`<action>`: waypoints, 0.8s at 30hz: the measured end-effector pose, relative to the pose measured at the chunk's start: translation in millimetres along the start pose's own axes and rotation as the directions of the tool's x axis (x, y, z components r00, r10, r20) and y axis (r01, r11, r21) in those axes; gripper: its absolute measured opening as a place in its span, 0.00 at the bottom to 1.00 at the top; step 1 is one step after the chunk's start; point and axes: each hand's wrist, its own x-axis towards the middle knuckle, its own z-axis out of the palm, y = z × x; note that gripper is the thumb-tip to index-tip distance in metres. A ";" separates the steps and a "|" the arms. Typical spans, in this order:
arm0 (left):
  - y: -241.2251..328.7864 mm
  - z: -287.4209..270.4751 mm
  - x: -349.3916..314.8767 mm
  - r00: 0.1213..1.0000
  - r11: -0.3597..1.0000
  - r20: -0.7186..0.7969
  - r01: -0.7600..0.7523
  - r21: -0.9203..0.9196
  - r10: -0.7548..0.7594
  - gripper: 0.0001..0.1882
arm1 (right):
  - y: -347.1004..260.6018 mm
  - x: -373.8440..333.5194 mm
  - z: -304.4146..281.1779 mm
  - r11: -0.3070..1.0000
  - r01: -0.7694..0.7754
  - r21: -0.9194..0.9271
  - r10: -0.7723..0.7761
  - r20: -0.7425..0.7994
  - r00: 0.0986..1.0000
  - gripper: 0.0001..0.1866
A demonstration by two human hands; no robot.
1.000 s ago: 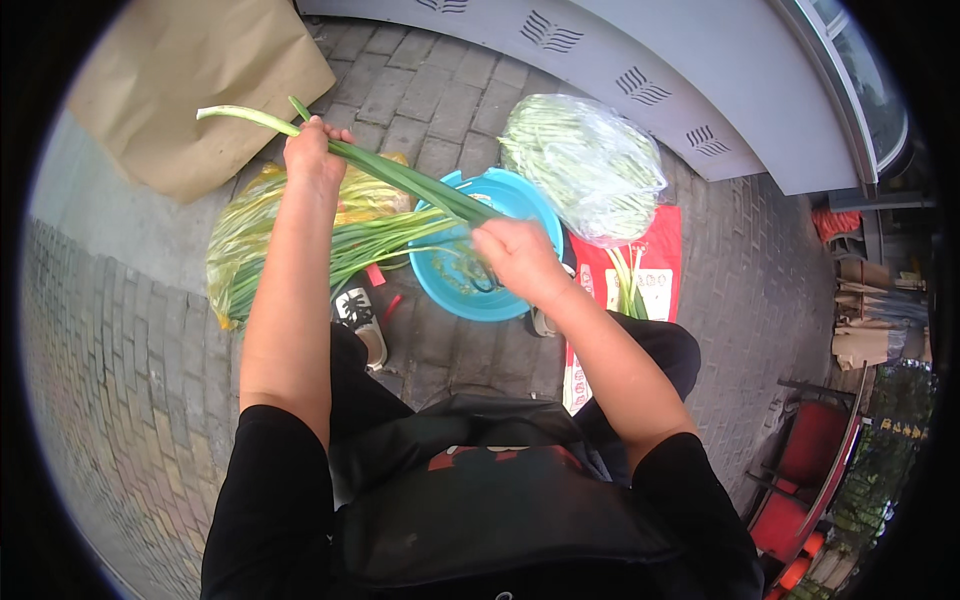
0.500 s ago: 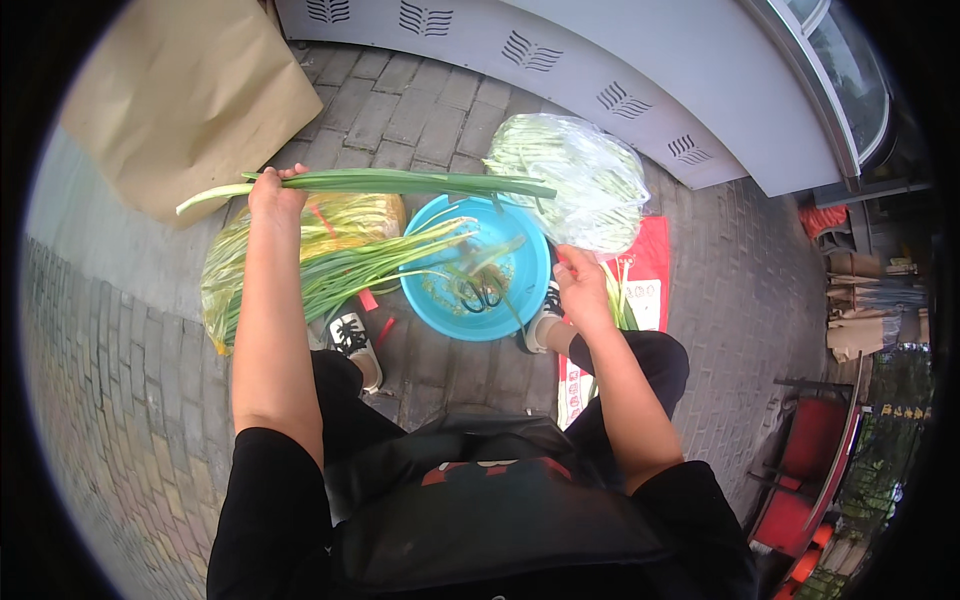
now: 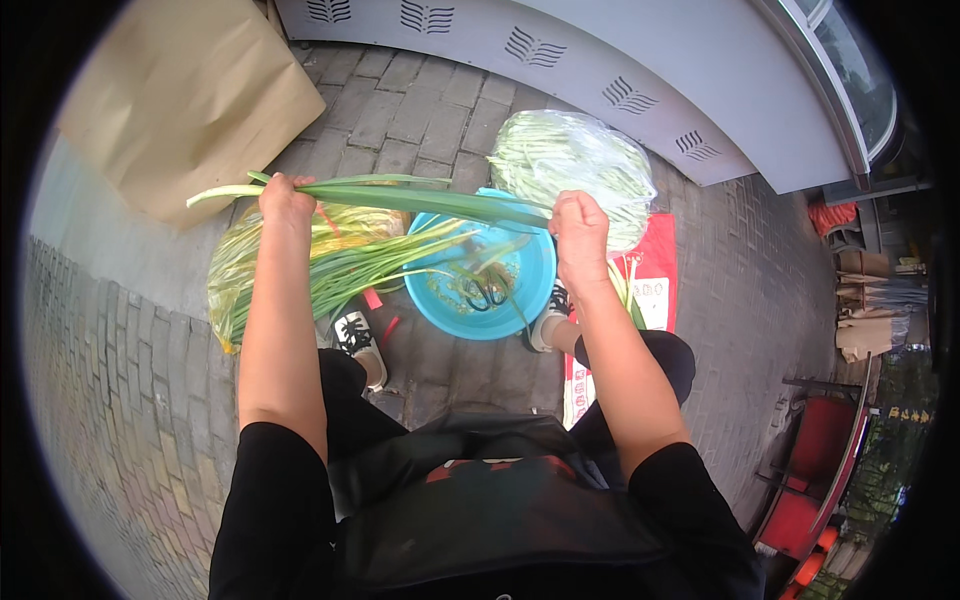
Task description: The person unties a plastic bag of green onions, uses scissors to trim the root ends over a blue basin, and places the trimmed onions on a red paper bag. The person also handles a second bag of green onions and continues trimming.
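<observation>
While my left hand gripped the scallion near its pale end, across the frame's upper left and centre, my right hand pinched its leaf tips; it seemed light, with soft, tearable leaves, so the firmer stem promised better hold.

Soft, even daylight spreads before us over the grey paving, leaving faint, diffuse shadows. We see pale glare on the clear plastic bag at far right and dimmer tones at the right edge. A streak blurs above the blue basin. Our fisheye view bows the grey cabinet and fades to black around its rim; dark sleeves lose detail near us.
</observation>
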 end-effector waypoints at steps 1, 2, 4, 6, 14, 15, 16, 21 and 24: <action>3.6 -3.5 1.2 1.000 1.000 0.000 -0.021 -0.016 0.021 0.05 | 1.1 7.3 -5.6 0.924 -0.127 0.361 0.173 -0.100 0.980 0.11; 9.2 -7.4 2.3 0.999 0.999 0.000 -0.043 -0.032 0.043 0.05 | 2.2 10.7 -13.5 0.898 -0.104 0.428 0.189 -0.160 0.969 0.09; 19.0 -6.9 -1.5 0.996 0.994 0.016 -0.081 -0.067 0.083 0.05 | 13.4 6.5 -31.1 0.966 -0.256 0.040 0.254 0.049 0.966 0.07; 5.8 9.7 -30.5 0.993 0.997 0.094 -0.076 -0.014 0.077 0.07 | 56.0 -3.1 -61.2 0.491 0.351 -0.798 -0.090 0.354 0.931 0.07; -37.3 48.3 -131.7 0.856 1.000 0.517 0.015 -0.002 -0.012 0.06 | -29.8 -2.5 69.6 0.415 0.741 -0.528 -0.433 0.601 0.672 0.18; -49.1 50.5 -139.9 0.816 0.995 0.576 0.095 -0.041 -0.053 0.07 | -34.0 -3.8 91.6 0.391 0.758 -0.522 -0.477 0.589 0.652 0.19; -59.6 53.8 -147.3 0.770 0.975 0.625 0.212 -0.064 -0.127 0.09 | -41.6 3.5 97.0 0.442 0.675 -0.591 -0.308 0.606 0.733 0.17; -90.4 48.7 -130.9 0.630 0.898 0.749 -0.184 0.400 -0.205 0.30 | -8.1 69.3 47.0 0.393 0.519 -0.759 0.005 0.566 0.824 0.10; -104.1 -13.1 -49.4 0.785 0.295 0.595 -0.535 0.791 -0.171 0.19 | 37.5 104.7 -78.2 0.418 0.405 -0.813 0.140 0.498 0.856 0.16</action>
